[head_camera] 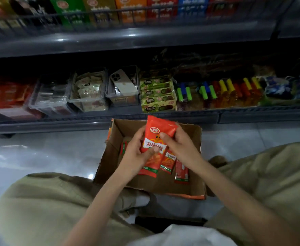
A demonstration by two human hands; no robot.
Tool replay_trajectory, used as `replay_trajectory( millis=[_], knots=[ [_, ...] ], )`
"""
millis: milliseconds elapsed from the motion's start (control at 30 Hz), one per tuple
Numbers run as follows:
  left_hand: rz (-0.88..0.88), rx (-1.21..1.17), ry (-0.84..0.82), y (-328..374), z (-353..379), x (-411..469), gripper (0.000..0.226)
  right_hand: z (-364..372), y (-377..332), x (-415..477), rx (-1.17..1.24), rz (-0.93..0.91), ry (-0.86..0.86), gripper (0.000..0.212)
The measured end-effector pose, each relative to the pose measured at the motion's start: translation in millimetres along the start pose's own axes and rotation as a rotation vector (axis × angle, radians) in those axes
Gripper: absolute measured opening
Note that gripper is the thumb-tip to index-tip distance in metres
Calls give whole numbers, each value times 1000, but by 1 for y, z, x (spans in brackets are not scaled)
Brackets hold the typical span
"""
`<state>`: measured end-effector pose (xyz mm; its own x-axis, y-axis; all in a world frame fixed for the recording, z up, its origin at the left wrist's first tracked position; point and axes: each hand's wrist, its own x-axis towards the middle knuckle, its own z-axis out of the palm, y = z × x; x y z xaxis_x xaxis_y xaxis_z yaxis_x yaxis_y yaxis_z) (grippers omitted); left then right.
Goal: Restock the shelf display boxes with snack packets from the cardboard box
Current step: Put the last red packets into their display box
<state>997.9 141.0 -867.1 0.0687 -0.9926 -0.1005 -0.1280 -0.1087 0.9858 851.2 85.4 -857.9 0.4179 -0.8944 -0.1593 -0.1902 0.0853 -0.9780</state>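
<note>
I have both hands on one snack packet (156, 139), held upright over the open cardboard box (108, 157). My left hand (136, 154) curls round its left edge, with the thumb pressed on the front. My right hand (178, 147) pinches the right edge, thumb in front and fingers behind.

The packet is glossy red-orange, with a green strip along the bottom and a picture of reddish sticks under my left thumb. Above my thumbs sits a small oval red logo, too small to read. Between my thumbs is a white band with red characters starting 麻辣.

Below my right fingers lie two more packets (181, 172). Beyond my fingertips are the clear display boxes (87, 98), one holding a phone (123, 83).
</note>
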Motion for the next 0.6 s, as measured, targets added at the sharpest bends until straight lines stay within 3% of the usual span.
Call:
replay_trajectory(
  millis=[67,200,300,400,600],
  knots=[
    [35,17,35,8,11,4,57,-7,-5,0,55,-44,91,20],
    [77,1,144,18,27,15,67,-29,-20,-2,224,-70,191,14],
    [80,102,7,26,36,25,39,-41,-28,1,275,-117,247,15],
    [153,210,-17,39,44,36,32,-51,-47,10,398,-115,279,11],
    [362,345,87,87,49,76,25,-86,-101,37,243,-242,252,7]
  ],
)
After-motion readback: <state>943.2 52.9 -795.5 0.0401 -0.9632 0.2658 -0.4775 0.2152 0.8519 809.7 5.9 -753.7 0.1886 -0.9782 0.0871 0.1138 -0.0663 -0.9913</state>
